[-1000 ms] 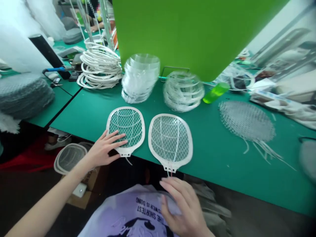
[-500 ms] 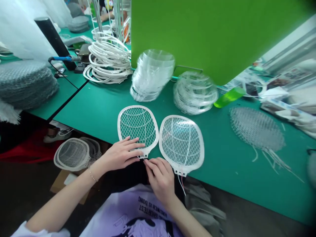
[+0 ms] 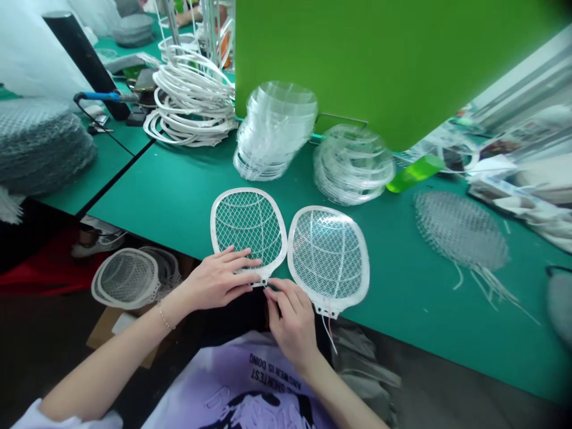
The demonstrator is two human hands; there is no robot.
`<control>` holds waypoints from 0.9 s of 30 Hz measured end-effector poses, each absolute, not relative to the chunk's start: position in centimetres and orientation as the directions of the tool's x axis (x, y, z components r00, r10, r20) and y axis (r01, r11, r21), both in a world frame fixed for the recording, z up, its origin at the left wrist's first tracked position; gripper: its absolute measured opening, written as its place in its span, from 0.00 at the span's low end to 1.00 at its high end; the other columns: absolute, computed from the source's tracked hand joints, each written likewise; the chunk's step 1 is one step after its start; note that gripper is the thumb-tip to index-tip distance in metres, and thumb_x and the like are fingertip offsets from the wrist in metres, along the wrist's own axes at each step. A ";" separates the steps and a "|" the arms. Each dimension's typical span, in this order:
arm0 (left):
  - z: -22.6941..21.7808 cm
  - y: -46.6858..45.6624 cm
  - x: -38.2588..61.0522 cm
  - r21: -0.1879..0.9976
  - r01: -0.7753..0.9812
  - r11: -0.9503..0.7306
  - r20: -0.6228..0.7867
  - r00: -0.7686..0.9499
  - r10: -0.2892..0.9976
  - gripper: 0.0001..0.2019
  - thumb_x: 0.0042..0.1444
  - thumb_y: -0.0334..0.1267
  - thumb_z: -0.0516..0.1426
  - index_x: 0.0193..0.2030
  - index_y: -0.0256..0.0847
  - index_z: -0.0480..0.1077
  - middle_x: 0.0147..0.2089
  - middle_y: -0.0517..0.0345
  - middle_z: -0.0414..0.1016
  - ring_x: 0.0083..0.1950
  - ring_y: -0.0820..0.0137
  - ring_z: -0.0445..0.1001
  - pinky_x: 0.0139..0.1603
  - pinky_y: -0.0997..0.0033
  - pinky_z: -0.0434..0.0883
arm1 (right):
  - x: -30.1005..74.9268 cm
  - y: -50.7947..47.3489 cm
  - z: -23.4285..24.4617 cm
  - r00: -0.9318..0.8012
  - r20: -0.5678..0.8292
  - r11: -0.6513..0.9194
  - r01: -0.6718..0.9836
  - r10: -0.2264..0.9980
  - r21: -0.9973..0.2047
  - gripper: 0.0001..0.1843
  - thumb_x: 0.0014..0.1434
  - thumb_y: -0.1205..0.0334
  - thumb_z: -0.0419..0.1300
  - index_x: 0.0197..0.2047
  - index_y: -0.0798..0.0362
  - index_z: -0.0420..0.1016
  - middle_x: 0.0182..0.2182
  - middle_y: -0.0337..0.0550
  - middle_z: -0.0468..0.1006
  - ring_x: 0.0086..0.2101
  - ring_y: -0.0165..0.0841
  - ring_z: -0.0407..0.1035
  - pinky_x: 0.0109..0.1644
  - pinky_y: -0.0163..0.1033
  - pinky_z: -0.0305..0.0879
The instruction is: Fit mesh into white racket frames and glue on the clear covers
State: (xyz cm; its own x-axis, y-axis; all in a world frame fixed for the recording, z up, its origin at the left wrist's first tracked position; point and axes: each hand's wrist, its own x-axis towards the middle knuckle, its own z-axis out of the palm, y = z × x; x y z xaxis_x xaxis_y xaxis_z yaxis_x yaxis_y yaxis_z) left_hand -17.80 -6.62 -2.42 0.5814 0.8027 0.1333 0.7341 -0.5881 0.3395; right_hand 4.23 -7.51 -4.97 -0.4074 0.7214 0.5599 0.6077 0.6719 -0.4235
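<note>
A white-rimmed mesh swatter head [image 3: 249, 226] lies near the front edge of the green table. My left hand [image 3: 223, 277] rests flat across its lower part, fingers spread, covering some of the mesh and tab. At the tab, my right hand [image 3: 290, 319] is closed in a pinch on a thin white wire [image 3: 265, 287]; the fingers hide most of it. Just to the right, almost touching, lies a second swatter head [image 3: 328, 256] with a white and a reddish wire hanging from its tab over the table edge.
Behind stand stacks of clear plastic rings [image 3: 274, 131] and white frames [image 3: 192, 98]. A soldering iron [image 3: 105, 96] and piled mesh [image 3: 42, 146] are at left. Loose mesh pieces [image 3: 462, 229] and a green cylinder [image 3: 415, 173] lie right. A green panel [image 3: 357, 53] rises behind.
My right fingertips have shifted slightly up and right along the tab of the left swatter head. My left hand stays on the mesh. The view has moved a little.
</note>
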 end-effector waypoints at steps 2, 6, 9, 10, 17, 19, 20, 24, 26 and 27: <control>-2.6 -6.7 -17.8 0.340 0.734 -0.588 0.142 0.578 0.803 0.14 0.70 0.41 0.52 0.58 0.47 0.72 0.65 0.55 0.72 0.70 0.57 0.64 0.70 0.49 0.61 | 4.1 -7.7 -5.1 -0.418 0.564 0.683 0.600 0.712 -0.417 0.10 0.64 0.76 0.56 0.42 0.53 0.73 0.40 0.48 0.82 0.43 0.38 0.75 0.46 0.44 0.71; -2.9 -6.8 -18.0 0.316 0.723 -0.614 0.171 0.594 0.786 0.13 0.70 0.39 0.52 0.55 0.47 0.74 0.66 0.55 0.71 0.71 0.57 0.63 0.71 0.49 0.59 | 4.1 -7.6 -5.1 -0.456 0.565 0.715 0.557 0.688 -0.421 0.11 0.64 0.76 0.55 0.43 0.53 0.74 0.39 0.48 0.81 0.42 0.38 0.75 0.46 0.44 0.72; -3.1 -6.8 -18.1 0.298 0.718 -0.629 0.199 0.597 0.777 0.13 0.70 0.39 0.52 0.55 0.47 0.75 0.66 0.55 0.71 0.71 0.57 0.63 0.71 0.50 0.59 | 4.3 -7.3 -4.9 -0.448 0.557 0.708 0.540 0.699 -0.455 0.11 0.64 0.77 0.55 0.42 0.53 0.73 0.38 0.47 0.80 0.41 0.37 0.74 0.46 0.44 0.74; -3.2 -6.8 -18.2 0.293 0.718 -0.631 0.207 0.597 0.775 0.13 0.70 0.39 0.52 0.56 0.47 0.74 0.66 0.55 0.71 0.71 0.57 0.63 0.71 0.51 0.59 | 4.3 -7.2 -4.8 -0.444 0.555 0.705 0.537 0.703 -0.463 0.11 0.64 0.77 0.55 0.41 0.53 0.73 0.37 0.47 0.80 0.40 0.36 0.74 0.46 0.44 0.74; -3.3 -7.0 -18.0 0.298 0.724 -0.623 0.207 0.588 0.782 0.13 0.69 0.38 0.52 0.56 0.47 0.74 0.67 0.56 0.70 0.72 0.59 0.61 0.73 0.51 0.56 | 4.4 -7.3 -5.0 -0.519 0.550 0.755 0.496 0.654 -0.429 0.13 0.64 0.77 0.54 0.45 0.54 0.75 0.39 0.50 0.80 0.43 0.38 0.75 0.48 0.45 0.76; -3.3 -7.0 -18.0 0.298 0.729 -0.616 0.195 0.585 0.787 0.13 0.69 0.38 0.53 0.56 0.48 0.74 0.67 0.57 0.70 0.72 0.59 0.62 0.73 0.51 0.55 | 4.6 -7.3 -5.3 -0.587 0.543 0.799 0.475 0.600 -0.368 0.15 0.64 0.78 0.52 0.47 0.57 0.75 0.41 0.52 0.81 0.45 0.39 0.74 0.49 0.46 0.76; -3.4 -7.0 -17.9 0.298 0.732 -0.613 0.192 0.583 0.790 0.13 0.69 0.38 0.53 0.55 0.49 0.74 0.66 0.57 0.71 0.71 0.59 0.62 0.73 0.51 0.55 | 4.8 -7.3 -5.4 -0.626 0.536 0.823 0.466 0.566 -0.325 0.16 0.64 0.78 0.51 0.48 0.58 0.76 0.41 0.54 0.81 0.46 0.40 0.74 0.50 0.46 0.75; -3.5 -7.0 -17.8 0.290 0.739 -0.608 0.196 0.576 0.793 0.12 0.68 0.39 0.54 0.54 0.49 0.75 0.66 0.58 0.71 0.71 0.58 0.63 0.72 0.51 0.56 | 5.0 -6.5 -4.4 -0.788 0.425 0.895 0.413 0.445 -0.170 0.17 0.62 0.79 0.48 0.43 0.63 0.77 0.38 0.57 0.79 0.43 0.41 0.72 0.49 0.46 0.74; -3.6 -7.0 -17.7 0.283 0.743 -0.607 0.201 0.573 0.795 0.12 0.68 0.39 0.53 0.54 0.49 0.75 0.66 0.59 0.71 0.70 0.57 0.63 0.72 0.51 0.56 | 5.0 -5.9 -3.6 -0.827 0.361 0.902 0.398 0.431 -0.164 0.17 0.62 0.80 0.47 0.39 0.61 0.77 0.34 0.53 0.77 0.38 0.40 0.70 0.46 0.44 0.74; -3.6 -7.0 -17.7 0.282 0.744 -0.606 0.203 0.571 0.795 0.13 0.68 0.39 0.53 0.54 0.49 0.75 0.66 0.59 0.71 0.70 0.57 0.63 0.71 0.50 0.56 | 4.9 -5.7 -3.2 -0.836 0.341 0.903 0.394 0.430 -0.172 0.18 0.62 0.80 0.47 0.37 0.60 0.77 0.32 0.52 0.76 0.36 0.39 0.69 0.44 0.43 0.74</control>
State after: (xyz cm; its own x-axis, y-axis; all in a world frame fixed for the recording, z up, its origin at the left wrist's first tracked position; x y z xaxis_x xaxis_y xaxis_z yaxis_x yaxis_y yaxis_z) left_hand -17.66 -7.04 -3.58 0.5712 0.7954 0.2026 0.7439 -0.6060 0.2818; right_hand 4.88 -5.67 -3.23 -0.8357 0.4301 0.3414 0.3943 0.9027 -0.1720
